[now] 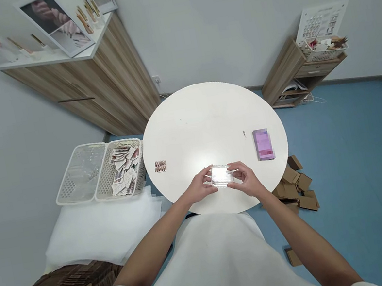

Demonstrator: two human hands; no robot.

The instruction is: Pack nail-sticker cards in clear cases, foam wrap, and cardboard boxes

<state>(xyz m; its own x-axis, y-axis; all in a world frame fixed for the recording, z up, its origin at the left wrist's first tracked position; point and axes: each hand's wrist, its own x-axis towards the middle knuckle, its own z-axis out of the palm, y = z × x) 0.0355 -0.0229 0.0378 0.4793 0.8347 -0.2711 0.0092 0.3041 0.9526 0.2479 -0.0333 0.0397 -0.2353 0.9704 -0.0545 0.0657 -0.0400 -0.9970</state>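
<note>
A small clear plastic box [221,176] is held between both hands above the near part of the round white table [204,116]. My left hand [200,185] grips its left end, thumb at the near side and fingers at the far side. On its right end, my right hand [244,179] has the same kind of hold. Glare on the box hides whatever may be inside. A small set of reddish-brown pieces [160,166] lies on the table at the left. Toward the right edge rests a purple packet [263,144].
Left of the table are a white basket of cards [144,171], a basket of clear plastic [61,198] and white sheets [102,227]. Cardboard pieces [286,191] lie on the floor at the right. Wooden cabinets [119,72] stand behind.
</note>
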